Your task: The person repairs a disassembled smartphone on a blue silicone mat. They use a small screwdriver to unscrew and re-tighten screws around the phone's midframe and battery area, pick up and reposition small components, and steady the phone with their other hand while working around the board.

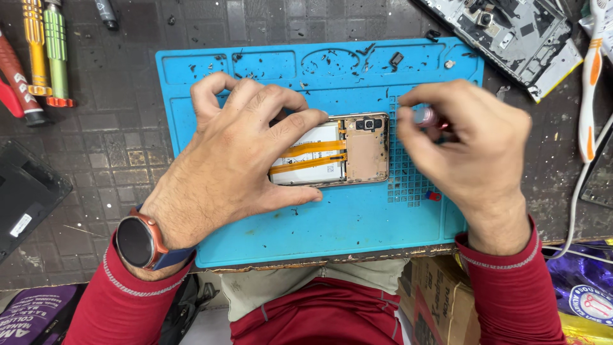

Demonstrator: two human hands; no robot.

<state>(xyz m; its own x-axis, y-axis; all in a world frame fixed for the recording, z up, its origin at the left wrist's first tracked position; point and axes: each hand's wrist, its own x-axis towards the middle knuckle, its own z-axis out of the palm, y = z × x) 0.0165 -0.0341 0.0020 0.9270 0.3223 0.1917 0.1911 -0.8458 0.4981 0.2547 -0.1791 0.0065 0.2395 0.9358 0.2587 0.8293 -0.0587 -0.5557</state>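
An opened phone (357, 150) lies on its face on the blue work mat (332, 223), its white battery, orange flex cables and gold inner cover exposed. My left hand (242, 160) rests over the phone's left half, thumb along its lower edge and index finger along its upper edge, pinning it to the mat. My right hand (472, 147) is just right of the phone, fingers closed around a small tool with a silver and red handle (426, 117); its tip is hidden behind my fingers.
Red, yellow and green screwdrivers (45, 57) lie at the upper left. A dismantled phone frame (511, 32) sits at the upper right, an orange-and-white brush (590, 83) on the right edge, a black device (25, 198) at the left. Tiny screws and debris dot the mat's top trays.
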